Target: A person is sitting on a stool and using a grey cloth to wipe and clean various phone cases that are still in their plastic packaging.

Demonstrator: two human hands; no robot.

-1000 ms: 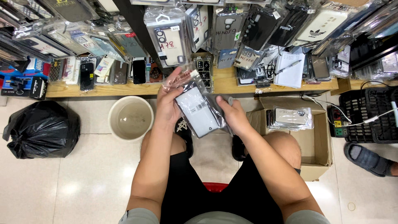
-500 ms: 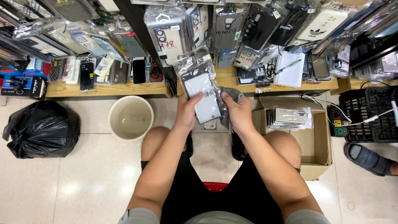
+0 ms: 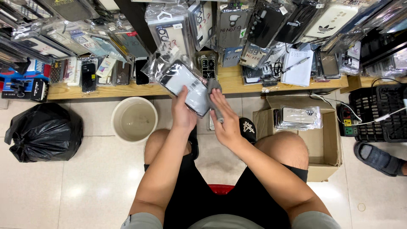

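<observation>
Glossy beige tiled floor [image 3: 63,186], low wooden shelf [image 3: 127,90] crowded with packaged cases, bright overhead light

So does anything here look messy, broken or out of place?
Nothing looks broken or spilled. The packs on the shelf are heaped and leaning rather than in rows. A loose pack lies across the open box. The left hand holds a bagged case, with the right hand beside it.
</observation>
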